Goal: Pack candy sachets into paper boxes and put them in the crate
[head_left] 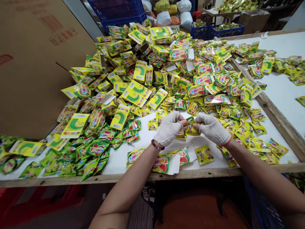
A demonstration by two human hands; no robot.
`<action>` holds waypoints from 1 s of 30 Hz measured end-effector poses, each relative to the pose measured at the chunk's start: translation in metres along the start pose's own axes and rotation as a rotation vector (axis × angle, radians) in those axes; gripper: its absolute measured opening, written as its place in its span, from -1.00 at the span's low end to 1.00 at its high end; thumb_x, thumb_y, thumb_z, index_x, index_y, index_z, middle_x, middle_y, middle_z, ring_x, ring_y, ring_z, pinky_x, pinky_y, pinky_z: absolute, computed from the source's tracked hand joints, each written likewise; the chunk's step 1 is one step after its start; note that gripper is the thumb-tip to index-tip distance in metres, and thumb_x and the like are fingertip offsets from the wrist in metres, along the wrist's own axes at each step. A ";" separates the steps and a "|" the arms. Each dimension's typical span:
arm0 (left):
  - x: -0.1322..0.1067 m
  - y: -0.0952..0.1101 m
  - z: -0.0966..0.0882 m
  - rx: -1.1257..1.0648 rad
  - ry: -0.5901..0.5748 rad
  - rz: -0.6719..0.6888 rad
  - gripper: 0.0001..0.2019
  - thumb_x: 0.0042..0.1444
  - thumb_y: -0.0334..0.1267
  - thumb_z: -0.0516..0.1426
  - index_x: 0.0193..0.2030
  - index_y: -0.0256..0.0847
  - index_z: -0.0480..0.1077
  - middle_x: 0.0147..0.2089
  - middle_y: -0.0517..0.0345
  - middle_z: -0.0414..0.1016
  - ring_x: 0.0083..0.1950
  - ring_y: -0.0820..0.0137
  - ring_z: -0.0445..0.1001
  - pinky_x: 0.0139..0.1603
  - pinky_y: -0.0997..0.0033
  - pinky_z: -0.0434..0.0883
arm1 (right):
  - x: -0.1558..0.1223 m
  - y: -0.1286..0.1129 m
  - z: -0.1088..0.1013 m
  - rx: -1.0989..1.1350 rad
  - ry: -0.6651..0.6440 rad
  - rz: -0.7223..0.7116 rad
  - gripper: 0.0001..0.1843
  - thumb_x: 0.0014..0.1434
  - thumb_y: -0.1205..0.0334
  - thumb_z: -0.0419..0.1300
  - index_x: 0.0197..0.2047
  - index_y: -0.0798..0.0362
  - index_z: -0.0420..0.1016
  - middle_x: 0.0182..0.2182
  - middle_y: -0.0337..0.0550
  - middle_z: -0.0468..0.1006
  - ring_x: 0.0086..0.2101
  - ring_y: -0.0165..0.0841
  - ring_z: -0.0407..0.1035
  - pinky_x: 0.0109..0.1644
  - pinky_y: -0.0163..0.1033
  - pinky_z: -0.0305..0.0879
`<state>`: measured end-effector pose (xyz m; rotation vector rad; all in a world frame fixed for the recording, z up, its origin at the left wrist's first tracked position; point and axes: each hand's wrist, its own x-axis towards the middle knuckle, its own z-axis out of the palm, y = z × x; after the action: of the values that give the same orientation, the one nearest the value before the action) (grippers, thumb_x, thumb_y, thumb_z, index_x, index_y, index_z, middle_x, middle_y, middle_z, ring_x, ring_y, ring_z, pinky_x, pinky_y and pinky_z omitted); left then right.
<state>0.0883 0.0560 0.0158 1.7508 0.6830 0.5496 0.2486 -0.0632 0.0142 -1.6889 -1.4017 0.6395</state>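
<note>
Both my hands wear white knitted gloves with bare fingertips and meet over the middle of the table. My left hand (168,128) is closed, thumb and fingers pinching at the left edge of a small yellow candy packet (190,129). The right hand (213,129) pinches that packet's other side. A few more packets lie under and behind the fingers, partly hidden. Nearer me, flat Twins cartons (164,163) with open white flaps lie partly behind my left forearm. Beside them rests a single yellow packet (204,154).
A tall heap of yellow cartons (135,92) fills the back. Green packets (92,152) pile up at left, yellow packets (243,130) at right. A large cardboard box (35,70) stands at left. Wooden strips (278,117) edge the table; blue crates (226,31) stand beyond.
</note>
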 end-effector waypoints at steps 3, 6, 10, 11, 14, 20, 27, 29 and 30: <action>-0.003 -0.005 0.005 -0.269 -0.010 -0.084 -0.79 -0.01 -0.17 0.26 -0.40 -0.22 0.35 -0.48 0.28 0.36 -0.49 0.53 0.31 -0.47 0.51 0.29 | -0.001 0.000 0.002 0.008 -0.007 0.034 -0.73 0.16 0.11 0.16 -0.48 0.03 0.23 -0.49 -0.27 0.27 -0.43 -0.39 0.16 -0.31 -0.24 0.09; -0.003 -0.009 0.006 -0.559 -0.007 -0.197 -0.66 -0.09 -0.06 0.35 -0.33 -0.22 0.37 -0.43 0.26 0.39 -0.48 0.55 0.34 -0.47 0.52 0.32 | -0.002 0.002 0.006 0.048 0.055 0.074 -0.72 0.18 0.09 0.17 -0.45 0.02 0.22 -0.48 -0.28 0.26 -0.43 -0.40 0.15 -0.33 -0.25 0.10; -0.004 -0.010 0.005 -0.633 0.007 -0.260 -0.57 -0.22 -0.15 0.42 -0.20 -0.23 0.45 -0.33 0.20 0.49 -0.39 0.52 0.44 -0.37 0.50 0.39 | -0.002 0.005 0.009 0.073 0.123 0.106 -0.73 0.19 0.08 0.18 -0.42 0.01 0.23 -0.48 -0.28 0.26 -0.43 -0.40 0.16 -0.35 -0.26 0.11; -0.005 -0.010 0.005 -0.579 0.030 -0.237 -0.60 -0.22 -0.18 0.41 -0.22 -0.24 0.47 -0.35 0.20 0.50 -0.39 0.52 0.43 -0.37 0.51 0.38 | -0.001 0.004 0.008 0.047 0.115 0.089 -0.74 0.19 0.09 0.18 -0.43 0.02 0.24 -0.49 -0.28 0.26 -0.43 -0.40 0.16 -0.35 -0.26 0.10; -0.009 -0.008 0.006 -0.362 0.081 -0.151 -0.72 -0.15 -0.21 0.36 -0.28 -0.27 0.52 -0.43 0.21 0.49 -0.43 0.52 0.38 -0.42 0.50 0.32 | -0.001 -0.001 0.002 -0.077 0.092 0.020 -0.73 0.18 0.14 0.17 -0.49 0.03 0.24 -0.50 -0.27 0.26 -0.42 -0.39 0.16 -0.33 -0.25 0.08; -0.015 -0.005 0.013 -0.324 0.015 -0.122 -0.67 -0.06 -0.14 0.34 -0.18 -0.26 0.50 -0.36 0.16 0.53 -0.38 0.45 0.44 -0.35 0.44 0.38 | -0.004 -0.005 -0.002 -0.151 0.104 0.012 -0.73 0.17 0.15 0.17 -0.50 0.03 0.26 -0.50 -0.26 0.30 -0.43 -0.38 0.21 -0.33 -0.25 0.11; -0.017 -0.003 0.018 -0.242 0.033 -0.030 -0.81 -0.01 -0.27 0.29 -0.26 -0.26 0.44 -0.36 0.17 0.50 -0.36 0.47 0.42 -0.31 0.46 0.36 | -0.004 -0.001 0.014 0.018 0.219 0.001 -0.65 0.11 0.07 0.28 -0.08 0.03 0.37 -0.19 -0.07 0.49 -0.26 -0.27 0.40 -0.24 -0.20 0.34; -0.013 0.002 0.018 -0.229 0.020 0.008 -0.82 0.00 -0.25 0.29 -0.29 -0.26 0.43 -0.36 0.17 0.49 -0.36 0.48 0.41 -0.31 0.47 0.35 | -0.003 -0.004 0.016 0.134 0.122 0.058 -0.53 0.13 0.00 0.27 0.03 0.03 0.33 -0.13 -0.02 0.51 -0.28 -0.26 0.45 -0.29 -0.18 0.38; -0.008 0.004 0.017 -0.211 0.014 0.024 -0.82 0.02 -0.23 0.29 -0.30 -0.25 0.43 -0.36 0.18 0.48 -0.36 0.48 0.41 -0.32 0.47 0.35 | -0.003 -0.005 0.015 0.185 0.059 0.107 -0.55 0.15 -0.02 0.24 0.02 0.04 0.33 -0.17 -0.04 0.52 -0.34 -0.28 0.47 -0.34 -0.19 0.39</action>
<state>0.0944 0.0385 0.0145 1.5609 0.5924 0.6275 0.2326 -0.0617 0.0100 -1.6294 -1.1793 0.7497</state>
